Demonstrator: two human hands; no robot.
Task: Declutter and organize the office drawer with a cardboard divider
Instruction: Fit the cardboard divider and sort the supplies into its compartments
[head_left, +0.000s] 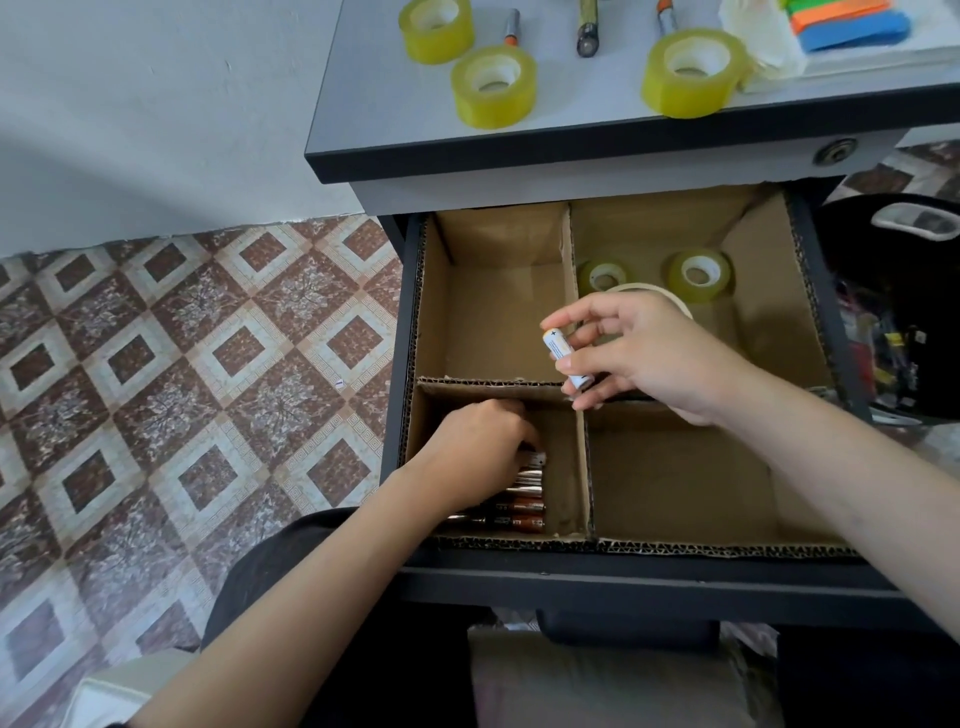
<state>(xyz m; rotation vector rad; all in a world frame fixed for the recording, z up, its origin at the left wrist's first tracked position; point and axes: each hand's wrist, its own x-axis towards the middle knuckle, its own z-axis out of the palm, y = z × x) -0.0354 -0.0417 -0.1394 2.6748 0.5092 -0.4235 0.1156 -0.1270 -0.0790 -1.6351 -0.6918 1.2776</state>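
The open drawer (405, 332) holds a cardboard divider (579, 457) that splits it into four compartments. My left hand (480, 447) reaches down into the near left compartment, fingers curled over several batteries (519, 512) lying in a row there; its grip is hidden. My right hand (649, 358) hovers over the middle of the divider and pinches a white and orange battery (563, 358). The far right compartment contains two yellow tape rolls (698, 275) and a pale tape roll (647, 288) partly behind my right hand. The far left and near right compartments show only bare cardboard.
On the desk top (363, 104) above the drawer lie three yellow tape rolls (493, 85), three batteries (587, 26), crumpled white paper and coloured sticky notes (852, 23). A black bin (904, 312) stands right of the drawer. Patterned floor tiles spread to the left.
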